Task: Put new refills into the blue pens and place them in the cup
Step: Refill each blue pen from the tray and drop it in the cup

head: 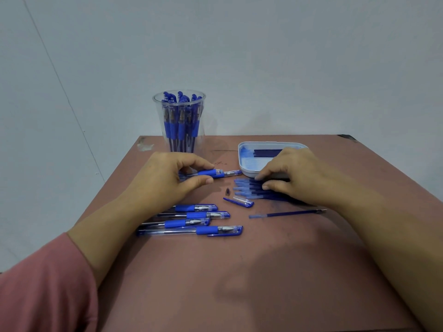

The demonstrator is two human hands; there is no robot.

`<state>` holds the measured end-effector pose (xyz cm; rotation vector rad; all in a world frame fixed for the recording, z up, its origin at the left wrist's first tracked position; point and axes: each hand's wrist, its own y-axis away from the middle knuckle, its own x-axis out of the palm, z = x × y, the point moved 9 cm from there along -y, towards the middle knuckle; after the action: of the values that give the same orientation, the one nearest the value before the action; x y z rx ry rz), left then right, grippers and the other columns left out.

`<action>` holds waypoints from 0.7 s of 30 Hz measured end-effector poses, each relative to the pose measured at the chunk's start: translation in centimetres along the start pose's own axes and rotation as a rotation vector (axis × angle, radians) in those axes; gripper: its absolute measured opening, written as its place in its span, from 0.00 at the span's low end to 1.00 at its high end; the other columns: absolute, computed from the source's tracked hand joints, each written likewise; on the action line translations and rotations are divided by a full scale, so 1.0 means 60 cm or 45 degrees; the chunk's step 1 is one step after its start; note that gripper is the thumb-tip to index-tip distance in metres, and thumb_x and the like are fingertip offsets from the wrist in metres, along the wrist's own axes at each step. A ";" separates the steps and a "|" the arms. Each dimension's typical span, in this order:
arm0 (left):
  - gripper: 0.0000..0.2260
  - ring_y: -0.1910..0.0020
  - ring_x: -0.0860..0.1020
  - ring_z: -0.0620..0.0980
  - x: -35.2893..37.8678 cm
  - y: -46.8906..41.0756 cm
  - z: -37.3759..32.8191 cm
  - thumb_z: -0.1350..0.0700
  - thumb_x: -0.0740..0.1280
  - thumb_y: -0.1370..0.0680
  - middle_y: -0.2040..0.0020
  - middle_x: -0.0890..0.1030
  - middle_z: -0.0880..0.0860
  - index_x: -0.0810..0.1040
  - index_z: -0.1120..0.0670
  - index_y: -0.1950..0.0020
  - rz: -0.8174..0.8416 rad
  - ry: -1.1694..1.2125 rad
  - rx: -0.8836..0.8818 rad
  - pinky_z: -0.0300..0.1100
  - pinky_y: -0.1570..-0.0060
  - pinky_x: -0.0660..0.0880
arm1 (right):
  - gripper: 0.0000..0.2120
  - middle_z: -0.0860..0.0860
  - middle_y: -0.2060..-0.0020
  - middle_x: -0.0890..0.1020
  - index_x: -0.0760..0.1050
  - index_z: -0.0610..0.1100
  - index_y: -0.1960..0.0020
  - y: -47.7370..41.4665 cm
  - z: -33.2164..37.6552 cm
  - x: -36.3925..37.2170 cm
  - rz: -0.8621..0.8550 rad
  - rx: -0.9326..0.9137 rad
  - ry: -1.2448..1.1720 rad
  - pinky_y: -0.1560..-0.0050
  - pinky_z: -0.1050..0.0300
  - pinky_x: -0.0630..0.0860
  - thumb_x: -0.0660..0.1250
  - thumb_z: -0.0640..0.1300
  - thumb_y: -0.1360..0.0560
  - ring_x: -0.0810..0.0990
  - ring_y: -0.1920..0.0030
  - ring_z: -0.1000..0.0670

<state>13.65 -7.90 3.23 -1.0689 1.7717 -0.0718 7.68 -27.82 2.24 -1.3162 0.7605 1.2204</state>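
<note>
Two hands worked on blue pens at a reddish-brown desk [263, 271].

The left hand [167, 178] pinched a clear plastic pen with a blue grip [215, 173] between thumb and fingers, and the pen lay flat on the desk. The right hand [299, 178] lay on a pile of thin blue refills [247, 189]; I cannot tell if it gripped one. A tall clear plastic cup [179, 121], full of blue pens, stood near the far edge, just behind the left hand. A white tray [247, 172] with a few dark refills sat by the far edge, next to the right hand. Four more blue pens [191, 220] lay side by side nearer the left edge. A loose blue pen cap [239, 202], a tiny metal tip [227, 191] and one single blue refill [287, 213] lay in the middle.
</note>
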 end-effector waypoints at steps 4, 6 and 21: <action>0.09 0.57 0.79 0.36 0.000 0.001 0.002 0.45 0.73 0.30 0.57 0.81 0.34 0.82 0.38 0.51 0.002 -0.002 -0.008 0.25 0.59 0.70 | 0.08 0.70 0.58 0.76 0.81 0.61 0.49 -0.001 -0.007 -0.007 -0.056 0.003 -0.047 0.41 0.54 0.69 0.72 0.53 0.28 0.71 0.50 0.61; 0.09 0.56 0.78 0.36 0.000 0.001 0.003 0.45 0.73 0.30 0.57 0.81 0.34 0.82 0.38 0.50 0.007 -0.007 -0.013 0.25 0.59 0.70 | 0.08 0.70 0.58 0.77 0.81 0.61 0.50 -0.002 -0.014 -0.013 -0.089 0.019 -0.095 0.42 0.56 0.69 0.72 0.52 0.28 0.72 0.49 0.60; 0.09 0.56 0.78 0.35 0.001 -0.001 0.012 0.47 0.73 0.29 0.55 0.81 0.34 0.82 0.39 0.49 0.021 -0.025 -0.034 0.30 0.57 0.73 | 0.12 0.57 0.53 0.79 0.79 0.52 0.41 -0.095 -0.108 -0.001 0.205 0.359 -0.046 0.50 0.60 0.67 0.70 0.47 0.25 0.76 0.50 0.54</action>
<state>14.24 -7.68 2.85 -1.0704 1.7677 -0.0274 14.43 -33.15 2.85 -1.0148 0.9889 1.2094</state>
